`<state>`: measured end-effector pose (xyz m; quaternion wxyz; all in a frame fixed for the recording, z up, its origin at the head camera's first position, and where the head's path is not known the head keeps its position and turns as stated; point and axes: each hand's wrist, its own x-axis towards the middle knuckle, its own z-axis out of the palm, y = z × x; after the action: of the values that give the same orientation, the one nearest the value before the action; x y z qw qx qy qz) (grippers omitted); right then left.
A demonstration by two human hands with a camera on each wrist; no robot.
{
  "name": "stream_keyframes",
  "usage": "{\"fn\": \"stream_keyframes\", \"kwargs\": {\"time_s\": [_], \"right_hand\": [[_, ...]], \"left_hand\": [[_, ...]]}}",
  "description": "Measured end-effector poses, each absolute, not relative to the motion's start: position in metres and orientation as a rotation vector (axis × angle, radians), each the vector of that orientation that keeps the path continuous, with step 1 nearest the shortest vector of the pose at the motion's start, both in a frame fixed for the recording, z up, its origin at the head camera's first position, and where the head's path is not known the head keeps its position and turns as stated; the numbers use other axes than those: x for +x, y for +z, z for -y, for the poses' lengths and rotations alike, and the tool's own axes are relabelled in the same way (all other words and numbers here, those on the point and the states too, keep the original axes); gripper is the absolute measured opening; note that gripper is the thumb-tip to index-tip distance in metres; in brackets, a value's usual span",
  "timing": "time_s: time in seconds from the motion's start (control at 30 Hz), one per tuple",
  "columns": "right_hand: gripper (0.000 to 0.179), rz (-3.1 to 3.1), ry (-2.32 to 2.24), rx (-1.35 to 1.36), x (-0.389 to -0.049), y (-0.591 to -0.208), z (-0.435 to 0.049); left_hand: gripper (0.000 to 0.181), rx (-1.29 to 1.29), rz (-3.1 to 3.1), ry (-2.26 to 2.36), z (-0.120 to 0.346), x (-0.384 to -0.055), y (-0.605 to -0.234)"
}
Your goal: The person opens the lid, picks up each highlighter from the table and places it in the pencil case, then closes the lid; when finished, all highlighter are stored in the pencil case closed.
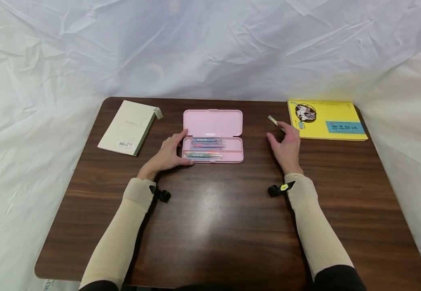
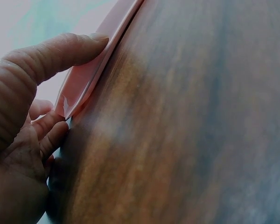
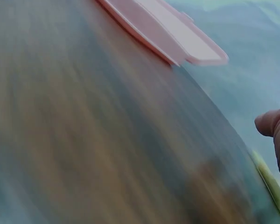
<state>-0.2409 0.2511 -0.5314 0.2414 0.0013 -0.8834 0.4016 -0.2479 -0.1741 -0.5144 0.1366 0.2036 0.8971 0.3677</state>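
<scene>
A pink pencil case (image 1: 213,123) lies with its lid folded back. Several pens (image 1: 206,145) rest in its tray. My left hand (image 1: 166,153) grips the case's left end, thumb at the front edge and fingers toward the hinge; in the left wrist view the thumb (image 2: 60,53) presses on the pink rim. To the right of the case, my right hand (image 1: 286,145) has thumb and forefinger spread apart. A small pale, short stick-like thing (image 1: 273,120) is right at its forefinger tip. In the right wrist view only the thumb (image 3: 275,126) shows.
A cream book (image 1: 126,127) lies at the left, with a small white block (image 1: 158,112) at its upper right corner. At the right back is a yellow book (image 1: 323,117). White sheeting (image 1: 210,48) hangs behind the dark wooden table (image 1: 210,226).
</scene>
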Motion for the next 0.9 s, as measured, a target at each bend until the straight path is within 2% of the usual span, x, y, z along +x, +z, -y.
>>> {"fn": "stream_keyframes", "kwargs": {"time_s": [0.17,0.3,0.63,0.9], "right_hand": [[0.049,2.394,0.999,-0.033,-0.241,-0.534,-0.27],[0.045,2.406,0.981,-0.091,-0.239,-0.533,-0.277],[0.043,2.485,1.02,-0.201,-0.239,-0.53,-0.279],[0.035,2.525,1.001,-0.213,-0.24,-0.528,-0.277]], "left_hand": [[0.118,0.573,-2.588,1.076,0.176,-0.245,-0.514],[0.118,0.567,-2.585,1.081,0.177,-0.244,-0.514],[0.12,0.567,-2.584,1.078,0.18,-0.241,-0.511],[0.119,0.571,-2.589,1.084,0.182,-0.24,-0.511]]}}
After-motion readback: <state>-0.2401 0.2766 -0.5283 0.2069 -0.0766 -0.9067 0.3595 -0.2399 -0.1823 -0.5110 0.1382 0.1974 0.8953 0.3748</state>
